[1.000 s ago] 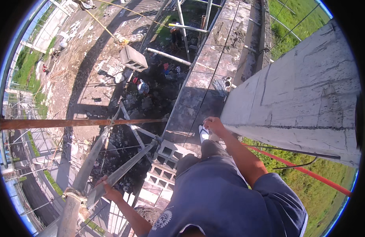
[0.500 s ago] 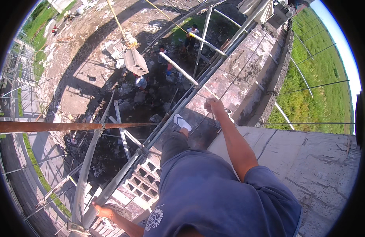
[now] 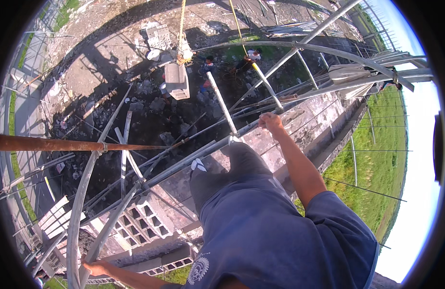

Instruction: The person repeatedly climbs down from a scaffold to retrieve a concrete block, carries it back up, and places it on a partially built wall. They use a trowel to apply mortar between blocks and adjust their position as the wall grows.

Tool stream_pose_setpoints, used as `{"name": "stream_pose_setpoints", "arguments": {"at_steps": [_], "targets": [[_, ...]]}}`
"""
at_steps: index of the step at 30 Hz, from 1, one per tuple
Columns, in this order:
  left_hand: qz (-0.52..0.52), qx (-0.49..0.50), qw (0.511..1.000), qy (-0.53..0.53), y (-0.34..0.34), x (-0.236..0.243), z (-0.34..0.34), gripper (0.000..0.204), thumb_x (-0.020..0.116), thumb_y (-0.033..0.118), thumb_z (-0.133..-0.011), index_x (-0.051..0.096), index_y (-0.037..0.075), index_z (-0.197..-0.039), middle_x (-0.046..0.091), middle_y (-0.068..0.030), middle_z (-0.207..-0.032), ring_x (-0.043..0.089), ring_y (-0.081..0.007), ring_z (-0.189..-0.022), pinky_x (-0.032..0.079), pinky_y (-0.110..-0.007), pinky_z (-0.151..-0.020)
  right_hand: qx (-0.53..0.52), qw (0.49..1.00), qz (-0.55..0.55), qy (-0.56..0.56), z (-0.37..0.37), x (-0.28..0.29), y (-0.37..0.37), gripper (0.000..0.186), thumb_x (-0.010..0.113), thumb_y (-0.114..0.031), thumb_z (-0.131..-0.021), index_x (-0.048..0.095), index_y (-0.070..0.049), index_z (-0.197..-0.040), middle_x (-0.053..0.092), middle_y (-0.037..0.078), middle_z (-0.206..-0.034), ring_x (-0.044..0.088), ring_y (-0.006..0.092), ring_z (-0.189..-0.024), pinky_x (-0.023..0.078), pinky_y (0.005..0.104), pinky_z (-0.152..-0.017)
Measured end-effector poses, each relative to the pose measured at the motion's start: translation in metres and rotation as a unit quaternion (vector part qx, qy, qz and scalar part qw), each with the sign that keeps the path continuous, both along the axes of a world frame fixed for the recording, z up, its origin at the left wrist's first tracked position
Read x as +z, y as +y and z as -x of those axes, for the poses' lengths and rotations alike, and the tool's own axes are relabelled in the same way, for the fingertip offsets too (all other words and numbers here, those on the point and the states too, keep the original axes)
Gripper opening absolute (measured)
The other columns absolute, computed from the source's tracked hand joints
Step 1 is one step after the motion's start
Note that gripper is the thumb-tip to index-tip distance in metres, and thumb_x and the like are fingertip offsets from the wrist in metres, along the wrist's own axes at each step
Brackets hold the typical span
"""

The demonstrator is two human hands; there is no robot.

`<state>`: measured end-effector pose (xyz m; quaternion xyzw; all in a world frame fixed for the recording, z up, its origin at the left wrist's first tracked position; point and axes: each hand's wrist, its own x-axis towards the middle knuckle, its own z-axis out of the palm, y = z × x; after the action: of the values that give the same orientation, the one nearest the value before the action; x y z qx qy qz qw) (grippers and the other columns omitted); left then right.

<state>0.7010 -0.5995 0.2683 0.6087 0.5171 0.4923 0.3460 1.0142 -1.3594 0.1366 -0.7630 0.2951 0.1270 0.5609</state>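
Note:
At the lower left my left hand (image 3: 96,269) is wrapped round a slanting grey scaffold pole (image 3: 111,219); its fingers are partly hidden behind the pole. My right hand (image 3: 271,121) is raised in front of me in a loose fist, and nothing shows in it. It is nearest to the short white pole with a yellow end (image 3: 268,86), which lies beyond it. Past the platform edge, a grey concrete block (image 3: 177,82) hangs from a yellow rope (image 3: 182,29). My feet, one in a white slipper (image 3: 198,165), stand near the platform's edge.
A rusty horizontal pole (image 3: 63,143) crosses on the left. Hollow blocks (image 3: 144,224) lie on the platform (image 3: 172,200). Long rails run along its edge above a deep drop. Workers (image 3: 254,55) stand on the rubble ground below. Grass (image 3: 376,154) spreads at the right.
My view and body have turned right. My left hand keeps hold of the pole, and my right hand stays closed. The hanging block appears farther right, more upright.

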Motion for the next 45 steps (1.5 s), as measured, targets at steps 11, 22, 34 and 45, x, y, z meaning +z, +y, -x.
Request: {"name": "stream_pose_setpoints", "arguments": {"at_steps": [11,22,34,45], "targets": [[0.034,-0.017,0.999,0.005,0.044,-0.014,0.062,0.043,0.047,0.034,-0.089,0.061,-0.003,-0.105,0.057,-0.0136,-0.108,0.052,-0.0258,-0.102,0.039,-0.039,-0.093,0.174,0.944,-0.208,0.189,-0.15,-0.172,0.173,0.06,0.054,-0.051,-0.087,0.046,-0.006,-0.125,0.056,0.012,-0.112,0.054,0.0272,-0.105,0.041,0.0459,-0.092],[-0.199,-0.064,0.944,0.254,0.092,0.014,0.129,0.04,0.049,0.03,-0.092,0.053,-0.003,-0.114,0.056,-0.0152,-0.113,0.051,-0.0247,-0.107,0.039,-0.04,-0.096,-0.22,0.863,-0.455,-0.007,-0.239,-0.334,0.293,0.072,0.068,-0.048,-0.078,0.037,-0.014,-0.134,0.041,0.003,-0.133,0.034,0.0218,-0.124,0.022,0.0422,-0.103],[0.194,0.054,0.969,0.146,-0.116,-0.184,-0.114,0.078,0.067,0.027,-0.077,0.027,0.006,-0.14,0.034,-0.0185,-0.137,0.041,-0.0305,-0.121,0.036,-0.048,-0.096,-0.141,0.849,-0.509,0.001,-0.258,-0.3,0.191,0.027,0.069,-0.016,-0.079,0.056,-0.012,-0.103,0.053,-0.002,-0.083,0.05,0.0152,-0.076,0.038,0.0312,-0.072],[0.2,-0.486,0.835,0.163,-0.498,-0.209,-0.531,0.106,0.073,0.047,-0.071,0.014,-0.007,-0.141,0.042,-0.0279,-0.131,0.038,-0.0372,-0.126,0.035,-0.042,-0.101,0.082,0.926,-0.348,0.124,-0.184,-0.133,0.081,0.038,0.067,-0.008,-0.076,0.053,-0.001,-0.111,0.059,0.007,-0.099,0.059,0.0176,-0.085,0.05,0.0329,-0.073]]}}
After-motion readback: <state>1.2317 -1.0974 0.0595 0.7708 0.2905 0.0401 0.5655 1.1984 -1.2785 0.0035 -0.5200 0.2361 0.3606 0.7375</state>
